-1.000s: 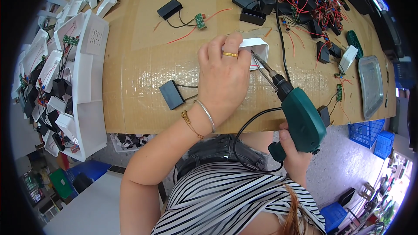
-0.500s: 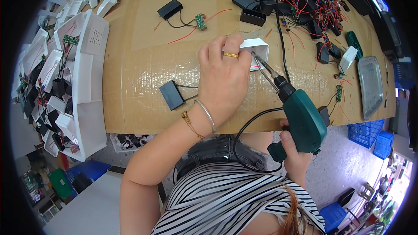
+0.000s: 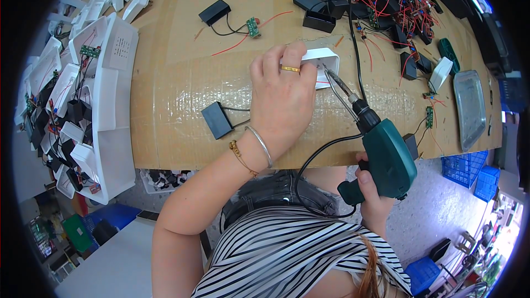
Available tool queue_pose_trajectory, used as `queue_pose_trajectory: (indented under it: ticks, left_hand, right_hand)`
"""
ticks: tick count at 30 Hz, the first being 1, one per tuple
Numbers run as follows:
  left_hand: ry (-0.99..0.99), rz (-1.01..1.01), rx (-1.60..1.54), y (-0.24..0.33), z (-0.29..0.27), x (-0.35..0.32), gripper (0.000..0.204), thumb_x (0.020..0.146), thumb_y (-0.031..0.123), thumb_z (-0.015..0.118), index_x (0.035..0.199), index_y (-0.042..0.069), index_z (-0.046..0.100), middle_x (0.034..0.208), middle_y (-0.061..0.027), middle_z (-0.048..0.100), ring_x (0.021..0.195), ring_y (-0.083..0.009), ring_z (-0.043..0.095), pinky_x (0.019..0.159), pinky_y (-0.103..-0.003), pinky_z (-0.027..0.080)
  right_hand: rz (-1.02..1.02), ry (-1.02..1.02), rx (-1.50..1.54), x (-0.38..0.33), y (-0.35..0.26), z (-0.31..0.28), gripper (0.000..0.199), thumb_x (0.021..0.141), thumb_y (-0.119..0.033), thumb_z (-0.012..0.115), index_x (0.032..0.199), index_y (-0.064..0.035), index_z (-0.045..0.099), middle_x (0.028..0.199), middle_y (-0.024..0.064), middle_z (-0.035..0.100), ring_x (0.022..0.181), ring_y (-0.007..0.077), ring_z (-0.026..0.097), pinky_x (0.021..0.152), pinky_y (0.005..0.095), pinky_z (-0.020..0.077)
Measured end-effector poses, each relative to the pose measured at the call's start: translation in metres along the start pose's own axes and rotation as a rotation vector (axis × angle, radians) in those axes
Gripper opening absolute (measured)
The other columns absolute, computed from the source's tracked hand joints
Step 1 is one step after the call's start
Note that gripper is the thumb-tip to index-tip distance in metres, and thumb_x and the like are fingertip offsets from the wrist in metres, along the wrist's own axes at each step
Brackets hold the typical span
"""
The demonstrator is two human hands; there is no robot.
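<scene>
My left hand [image 3: 282, 96] is closed over a white plastic housing [image 3: 329, 56] on the cardboard-covered table, hiding much of it. A short red wire shows inside the housing's open side. Held by its grip in my right hand [image 3: 377, 198] is a green soldering gun [image 3: 389, 157] with a black collar. Its thin metal tip and the slim tube beside it point up and left into the housing. Whether the tip touches anything there is hard to make out. A black box [image 3: 217, 120] lies left of my left wrist, its two black wires running under that hand.
A white bin [image 3: 113, 99] of housings and circuit boards stands at the left. Farther back lies another black box [image 3: 215, 11] wired to a green board [image 3: 253, 26]. A heap of red-wired boards [image 3: 381, 8] fills the far right, with a clear tray [image 3: 469, 111] nearer. The gun's cord [image 3: 356, 38] crosses the table.
The soldering gun has shifted slightly right and down, its tip drawn back a little within the housing. My left hand and the housing have moved a touch to the left.
</scene>
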State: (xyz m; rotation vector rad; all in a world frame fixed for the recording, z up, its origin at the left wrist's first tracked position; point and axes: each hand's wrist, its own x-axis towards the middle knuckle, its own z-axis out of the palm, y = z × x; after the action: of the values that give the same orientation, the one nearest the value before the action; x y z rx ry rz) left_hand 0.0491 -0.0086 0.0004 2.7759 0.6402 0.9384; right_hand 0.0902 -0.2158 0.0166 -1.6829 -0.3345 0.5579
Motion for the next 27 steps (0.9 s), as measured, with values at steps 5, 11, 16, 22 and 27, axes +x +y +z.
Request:
queue_pose_trajectory:
  ticks: [5, 11, 16, 22, 27]
  left_hand:
    - [-0.002, 0.001, -0.011, 0.001, 0.000, 0.002, 0.011, 0.067, 0.005, 0.061, 0.076, 0.001, 0.057, 0.109, -0.0121, 0.047, 0.101, -0.0320, 0.042, 0.083, -0.043, 0.035]
    - [0.014, 0.006, -0.002, -0.002, 0.000, 0.000, 0.016, 0.068, 0.007, 0.061, 0.081, 0.002, 0.056, 0.109, -0.0128, 0.047, 0.101, -0.0324, 0.042, 0.083, -0.043, 0.035]
    - [0.002, 0.008, -0.104, 0.001, -0.007, 0.000, 0.020, 0.068, 0.008, 0.061, 0.086, 0.003, 0.054, 0.112, -0.0133, 0.046, 0.105, -0.0333, 0.040, 0.086, -0.044, 0.034]
    - [-0.085, 0.097, -0.194, -0.007, -0.014, -0.001, 0.021, 0.070, 0.009, 0.063, 0.087, 0.006, 0.052, 0.118, -0.0131, 0.045, 0.108, -0.0346, 0.038, 0.089, -0.044, 0.032]
    - [-0.120, 0.156, -0.183, -0.016, -0.011, -0.003, 0.025, 0.070, 0.010, 0.066, 0.088, 0.007, 0.050, 0.121, -0.0128, 0.044, 0.108, -0.0357, 0.038, 0.091, -0.045, 0.031]
  right_hand:
    - [-0.061, -0.010, 0.050, -0.003, 0.007, -0.002, 0.044, 0.072, -0.023, 0.069, 0.107, 0.0010, 0.054, 0.095, 0.0107, 0.059, 0.074, 0.0131, 0.053, 0.068, 0.0250, 0.0428]
    - [-0.220, 0.016, 0.179, 0.000, 0.022, -0.004, 0.047, 0.073, -0.024, 0.067, 0.108, 0.0027, 0.051, 0.094, 0.0144, 0.055, 0.071, 0.0153, 0.051, 0.065, 0.0256, 0.0423]
    - [-0.223, 0.003, 0.187, 0.001, 0.022, -0.004, 0.046, 0.074, -0.024, 0.066, 0.107, 0.0025, 0.050, 0.094, 0.0142, 0.054, 0.073, 0.0153, 0.051, 0.065, 0.0252, 0.0421]
    - [-0.223, 0.012, 0.177, 0.001, 0.022, -0.006, 0.046, 0.074, -0.025, 0.066, 0.107, 0.0025, 0.050, 0.094, 0.0139, 0.054, 0.073, 0.0150, 0.050, 0.065, 0.0252, 0.0420]
    - [-0.221, 0.010, 0.187, 0.001, 0.022, -0.003, 0.046, 0.074, -0.025, 0.066, 0.107, 0.0026, 0.051, 0.094, 0.0137, 0.054, 0.072, 0.0148, 0.050, 0.065, 0.0251, 0.0419]
